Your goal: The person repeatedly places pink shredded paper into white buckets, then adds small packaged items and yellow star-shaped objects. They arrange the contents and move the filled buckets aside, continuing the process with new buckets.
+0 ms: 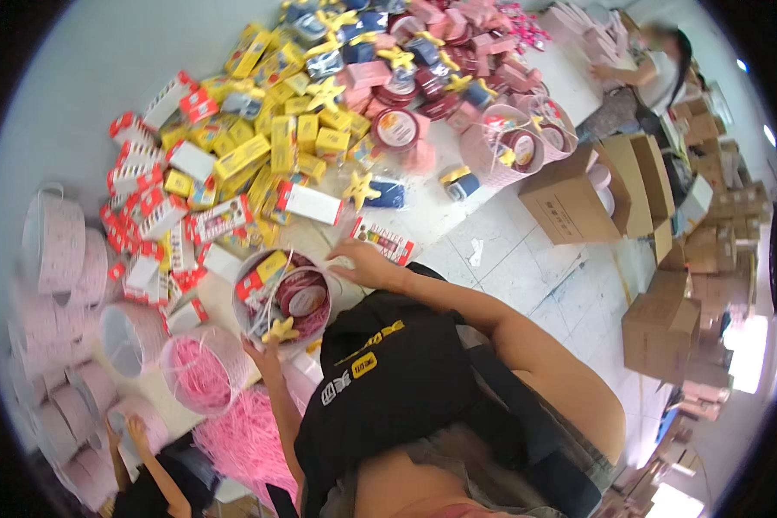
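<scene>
left hand [259, 352] raised, right hand [358, 259] extended, fingers curled

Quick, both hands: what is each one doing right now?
Left hand: at the near rim of the round pink basket; grip cannot be told.
Right hand: open, resting beside the basket, holding nothing visible.

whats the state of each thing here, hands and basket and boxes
left hand: open, at the near rim of the pink basket
right hand: open, fingers resting on the far rim
pink basket: upright, partly filled with small packages
yellow star: lying in the basket at its near edge
cardboard box: flaps open, pale round items inside
basket of pink shreds: upright, filled with shreds
</scene>
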Tool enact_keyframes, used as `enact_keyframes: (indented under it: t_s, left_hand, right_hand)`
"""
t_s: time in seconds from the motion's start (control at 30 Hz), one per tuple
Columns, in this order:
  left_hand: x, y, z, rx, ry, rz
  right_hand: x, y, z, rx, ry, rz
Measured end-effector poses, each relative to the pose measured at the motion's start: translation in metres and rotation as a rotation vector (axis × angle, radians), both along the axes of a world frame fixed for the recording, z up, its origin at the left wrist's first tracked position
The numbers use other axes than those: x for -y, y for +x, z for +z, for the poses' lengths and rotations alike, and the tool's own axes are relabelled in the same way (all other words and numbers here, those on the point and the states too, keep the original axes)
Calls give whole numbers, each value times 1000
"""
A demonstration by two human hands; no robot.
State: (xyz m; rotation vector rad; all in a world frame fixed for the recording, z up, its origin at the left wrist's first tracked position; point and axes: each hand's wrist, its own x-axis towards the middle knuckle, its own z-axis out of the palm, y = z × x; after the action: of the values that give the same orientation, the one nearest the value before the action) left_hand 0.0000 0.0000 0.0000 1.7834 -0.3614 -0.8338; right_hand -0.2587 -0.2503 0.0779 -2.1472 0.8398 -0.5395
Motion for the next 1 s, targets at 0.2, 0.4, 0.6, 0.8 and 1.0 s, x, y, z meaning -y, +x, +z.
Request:
enact_keyframes:
  t_s: [0.2,0.4,0.6,0.8,1.0]
  left_hand:
    - [-4,8,-13,-747,20,-57]
    - [21,-36,16,-774,-59,-32]
    - [39,-85,66,-771,-130,165]
    - [121,-179,161,-524,-159,102]
    - [258,-282,223,-489,-64,-98]
  right_hand:
    - [41,-183,-52,35,173,-735]
    - [107,-270,-32,149,250,-845]
    - [225,-327,5,252,153,-695]
    - [275,-319,25,322,296,-299]
    - [225,-316,112,391,540,105]
